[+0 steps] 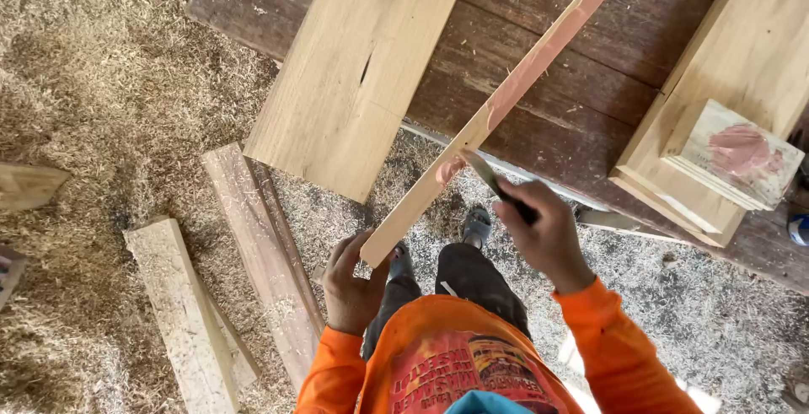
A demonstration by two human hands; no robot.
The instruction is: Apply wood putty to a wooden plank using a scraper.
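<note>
Two pale boards (pixel 358 68) rest on a dark workbench (pixel 590 68) above sawdust (pixel 101 85).

Orange long-sleeved shirt with a printed front graphic, dark trousers, grey shoes, 2 bare hands (pixel 354 283)

Materials and finish: raw wood, pink filler, metal blade.

The wood strip (pixel 497 110) is pale, matt, bare timber with pink putty smeared smooth along its face. The putty knife (pixel 486 175) has a dull grey metal blade. The bench (pixel 590 77) is dark, rough, weathered planks. The board (pixel 362 68) is light, sawn, unfinished. The block (pixel 733 157) carries a matt pink patch. Coarse sawdust (pixel 93 77) covers the floor. The sleeves (pixel 619 346) are orange cloth.
</note>
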